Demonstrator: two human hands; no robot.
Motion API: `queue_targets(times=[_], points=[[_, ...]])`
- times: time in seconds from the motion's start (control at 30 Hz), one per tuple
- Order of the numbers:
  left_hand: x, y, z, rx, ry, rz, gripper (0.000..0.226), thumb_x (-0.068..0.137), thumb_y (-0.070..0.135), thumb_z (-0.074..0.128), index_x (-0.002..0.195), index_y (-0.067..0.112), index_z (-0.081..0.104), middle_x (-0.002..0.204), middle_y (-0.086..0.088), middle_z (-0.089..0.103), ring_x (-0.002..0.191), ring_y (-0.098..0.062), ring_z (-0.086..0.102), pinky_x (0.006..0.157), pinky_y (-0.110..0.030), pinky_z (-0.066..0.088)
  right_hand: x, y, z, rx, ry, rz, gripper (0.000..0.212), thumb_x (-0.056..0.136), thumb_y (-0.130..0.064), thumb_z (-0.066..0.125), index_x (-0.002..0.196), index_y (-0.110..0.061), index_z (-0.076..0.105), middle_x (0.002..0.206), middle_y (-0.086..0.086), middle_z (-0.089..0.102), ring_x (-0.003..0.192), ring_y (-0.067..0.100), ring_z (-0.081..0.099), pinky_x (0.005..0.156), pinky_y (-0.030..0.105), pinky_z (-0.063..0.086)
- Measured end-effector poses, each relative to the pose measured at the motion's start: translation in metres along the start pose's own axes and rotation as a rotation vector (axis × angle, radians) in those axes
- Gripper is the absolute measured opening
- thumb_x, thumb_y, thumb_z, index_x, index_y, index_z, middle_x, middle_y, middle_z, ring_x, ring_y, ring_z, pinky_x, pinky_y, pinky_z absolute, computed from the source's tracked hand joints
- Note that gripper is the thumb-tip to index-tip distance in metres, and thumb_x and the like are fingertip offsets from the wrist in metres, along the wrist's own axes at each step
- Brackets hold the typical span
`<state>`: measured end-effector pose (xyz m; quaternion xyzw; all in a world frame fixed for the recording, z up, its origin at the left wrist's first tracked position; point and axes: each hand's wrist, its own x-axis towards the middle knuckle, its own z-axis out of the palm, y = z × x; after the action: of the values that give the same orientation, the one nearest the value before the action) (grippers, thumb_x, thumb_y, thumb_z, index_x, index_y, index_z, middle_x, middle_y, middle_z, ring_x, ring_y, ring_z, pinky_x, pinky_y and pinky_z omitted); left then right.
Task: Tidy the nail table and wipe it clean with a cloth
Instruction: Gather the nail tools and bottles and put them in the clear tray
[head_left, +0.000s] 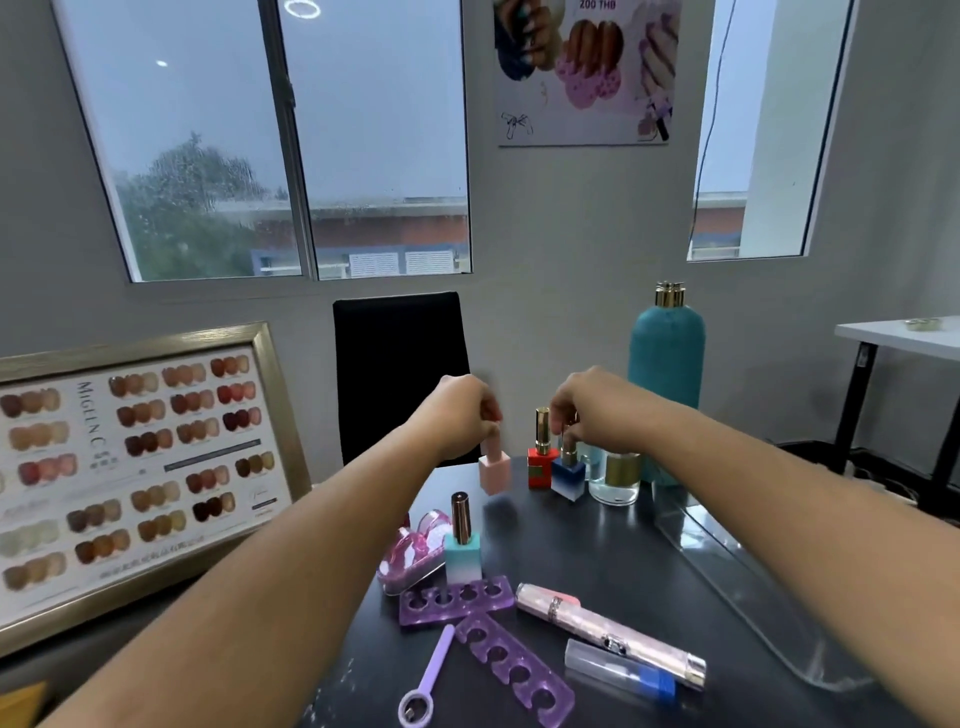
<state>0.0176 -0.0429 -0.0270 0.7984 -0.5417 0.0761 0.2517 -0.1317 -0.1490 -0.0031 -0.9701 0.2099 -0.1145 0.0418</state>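
On the dark nail table (597, 561) my left hand (462, 410) grips the cap of a pink polish bottle (495, 470), which hangs tilted just above the surface. My right hand (587, 405) pinches the cap of a blue polish bottle (569, 475) standing near the far edge. Between them stands a red polish bottle (540, 457) with a gold cap. Closer to me stands a teal polish bottle (462, 545). Two purple toe separators (457, 600) (514, 670), a purple stick tool (431, 675) and a pink pen-shaped device (608, 634) lie at the front.
A tall teal pump bottle (667, 353) and a clear glass bottle (615, 480) stand at the back right. A pink dispenser (410, 556) and a clear tube (618, 670) lie near the front. A framed colour chart (130, 467) leans at left; a black chair (400, 374) stands behind.
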Motion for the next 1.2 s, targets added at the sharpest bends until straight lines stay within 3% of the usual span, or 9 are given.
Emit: queue_targets(times=[0.17,0.33,0.5,0.6,0.8,0.9,1.0,1.2], points=[[0.018,0.004,0.016,0.036,-0.043,0.003,0.013,0.082,0.012,0.066,0.094,0.010,0.072,0.097,-0.005,0.070,0.093,-0.017,0.062,0.086,-0.027,0.050,0.008,0.006,0.006,-0.210,0.001,-0.015,0.013,0.082,-0.015,0.067,0.079,-0.028,0.065,0.082,-0.011,0.061,0.088,0.015,0.056,0.087,0.037,0.029],[0.021,0.006,0.021,0.052,-0.049,-0.016,0.018,0.084,0.014,0.065,0.101,0.011,0.069,0.101,-0.005,0.068,0.093,-0.017,0.061,0.085,-0.026,0.050,0.011,0.009,0.011,-0.273,0.010,0.009,0.020,0.084,-0.008,0.061,0.085,-0.028,0.066,0.092,-0.007,0.063,0.095,0.016,0.056,0.086,0.038,0.023],[0.008,0.003,0.003,0.059,-0.114,-0.031,0.043,0.081,0.021,0.069,0.122,0.015,0.056,0.112,-0.005,0.061,0.105,-0.022,0.055,0.095,-0.036,0.046,0.006,0.007,0.005,-0.225,0.026,0.003,0.016,0.084,-0.022,0.066,0.098,-0.032,0.064,0.102,-0.008,0.064,0.104,0.016,0.054,0.094,0.041,0.024],[-0.005,-0.003,-0.022,0.033,-0.089,-0.029,0.044,0.081,0.022,0.070,0.122,0.016,0.056,0.114,-0.005,0.061,0.103,-0.021,0.057,0.095,-0.035,0.047,-0.001,0.001,-0.001,-0.193,0.101,-0.027,0.017,0.086,-0.026,0.064,0.103,-0.032,0.064,0.108,-0.009,0.065,0.107,0.016,0.055,0.097,0.043,0.024],[-0.052,-0.024,-0.063,-0.068,-0.026,-0.048,0.026,0.083,0.023,0.068,0.108,0.020,0.063,0.103,0.001,0.062,0.092,-0.009,0.059,0.083,-0.022,0.049,-0.017,-0.031,-0.002,-0.025,0.132,-0.114,0.013,0.082,-0.027,0.064,0.093,-0.034,0.067,0.094,-0.017,0.065,0.092,0.009,0.058,0.092,0.037,0.036],[-0.076,-0.036,-0.069,-0.076,-0.017,-0.078,0.024,0.083,0.027,0.067,0.107,0.022,0.063,0.101,0.004,0.062,0.089,-0.007,0.060,0.073,-0.013,0.046,-0.023,-0.047,0.004,0.143,0.093,-0.177,0.011,0.080,-0.028,0.070,0.091,-0.028,0.070,0.086,-0.016,0.064,0.081,0.005,0.060,0.081,0.025,0.048],[-0.095,-0.046,-0.063,-0.078,-0.041,-0.125,0.030,0.084,0.030,0.066,0.112,0.023,0.061,0.105,0.003,0.062,0.090,-0.009,0.061,0.072,-0.015,0.047,-0.026,-0.061,0.011,0.264,0.010,-0.202,0.014,0.081,-0.031,0.070,0.094,-0.026,0.069,0.088,-0.012,0.066,0.081,0.005,0.063,0.071,0.014,0.047],[-0.119,-0.052,-0.037,-0.123,0.018,-0.158,0.033,0.083,0.029,0.067,0.113,0.019,0.061,0.098,0.004,0.063,0.080,-0.003,0.057,0.057,-0.007,0.039,-0.028,-0.081,0.028,0.289,-0.103,-0.198,0.025,0.082,-0.037,0.070,0.103,-0.024,0.067,0.101,-0.005,0.068,0.088,0.008,0.062,0.079,0.021,0.050]])
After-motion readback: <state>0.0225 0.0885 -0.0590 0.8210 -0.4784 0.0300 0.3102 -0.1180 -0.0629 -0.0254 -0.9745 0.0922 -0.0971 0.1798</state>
